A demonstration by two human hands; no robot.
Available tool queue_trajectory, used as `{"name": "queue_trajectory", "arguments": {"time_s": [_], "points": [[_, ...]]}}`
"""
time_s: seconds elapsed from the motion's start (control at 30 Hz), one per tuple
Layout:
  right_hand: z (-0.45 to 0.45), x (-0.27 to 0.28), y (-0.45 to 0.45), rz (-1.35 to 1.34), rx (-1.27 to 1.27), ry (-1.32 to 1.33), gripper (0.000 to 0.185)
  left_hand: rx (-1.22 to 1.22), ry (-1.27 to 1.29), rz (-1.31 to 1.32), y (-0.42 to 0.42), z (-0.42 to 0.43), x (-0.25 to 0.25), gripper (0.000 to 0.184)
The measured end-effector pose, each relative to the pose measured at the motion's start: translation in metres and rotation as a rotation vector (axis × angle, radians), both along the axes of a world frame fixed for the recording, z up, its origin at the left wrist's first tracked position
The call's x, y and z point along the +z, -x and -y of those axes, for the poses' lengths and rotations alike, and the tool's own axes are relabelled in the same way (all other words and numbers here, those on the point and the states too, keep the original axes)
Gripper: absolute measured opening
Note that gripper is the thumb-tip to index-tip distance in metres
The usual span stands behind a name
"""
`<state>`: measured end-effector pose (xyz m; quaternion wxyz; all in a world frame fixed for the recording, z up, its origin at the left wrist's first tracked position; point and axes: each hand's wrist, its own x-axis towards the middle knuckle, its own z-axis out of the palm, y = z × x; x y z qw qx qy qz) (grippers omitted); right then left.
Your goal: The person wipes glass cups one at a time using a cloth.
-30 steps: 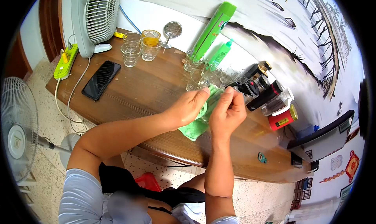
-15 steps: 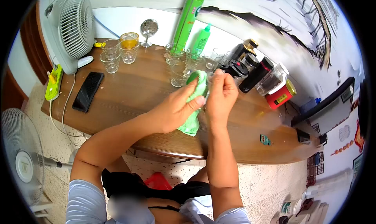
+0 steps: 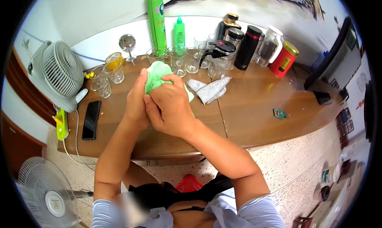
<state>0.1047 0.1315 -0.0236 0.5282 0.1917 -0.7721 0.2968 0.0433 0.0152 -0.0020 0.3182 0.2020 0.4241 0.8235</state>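
A light green cloth (image 3: 156,73) is bunched up between both hands above the wooden table. My left hand (image 3: 136,102) is closed round its left side, thumb pointing up along it. Folded fingers of my right hand (image 3: 172,104) press into the cloth from the right. Whatever the cloth may be wrapped around is hidden. A loose end of it hangs at the right of my right hand. Just behind the hands stand several clear drinking glasses (image 3: 192,60). A grey cloth (image 3: 210,90) lies crumpled on the table to the right.
A black phone (image 3: 91,119), two glasses (image 3: 101,87) and a desk fan (image 3: 59,72) are at left. Along the back stand a green spray can (image 3: 157,21), a green bottle (image 3: 180,33), a glass teapot (image 3: 222,48), a black flask (image 3: 248,48) and a red tin (image 3: 284,59).
Both hands have moved left with the green cloth, and my right hand has shifted from beside it into it. The grey cloth now shows on the table. The camera view has turned.
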Motion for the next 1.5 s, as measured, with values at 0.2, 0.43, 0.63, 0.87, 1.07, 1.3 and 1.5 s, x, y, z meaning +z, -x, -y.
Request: {"name": "queue_trajectory", "arguments": {"time_s": [0.2,0.43,0.63,0.87,1.07,1.3,1.5], "points": [[-0.011,0.002,0.001,-0.050,-0.106,0.033,0.026,0.061,0.109,-0.336,0.002,-0.009,-0.012,0.053],[-0.016,0.001,0.006,-0.136,-0.083,0.085,0.023,0.156,0.183,-0.236,-0.009,-0.012,-0.007,0.055],[-0.036,0.012,0.008,-0.251,-0.133,0.170,0.021,-0.029,0.122,-0.234,-0.011,-0.018,-0.017,0.057],[-0.047,0.022,0.001,-0.197,-0.243,0.274,0.022,-0.046,0.174,-0.440,-0.018,-0.017,-0.015,0.057],[-0.031,0.009,0.006,-0.118,-0.135,0.140,0.023,0.116,0.166,-0.467,-0.012,-0.010,-0.013,0.056],[-0.010,0.000,0.000,-0.096,0.013,-0.100,0.024,0.093,0.069,-0.056,0.010,0.004,-0.001,0.060],[-0.029,0.016,-0.005,-0.137,0.012,-0.001,0.024,-0.139,0.049,-0.057,0.006,-0.002,-0.002,0.058]]}}
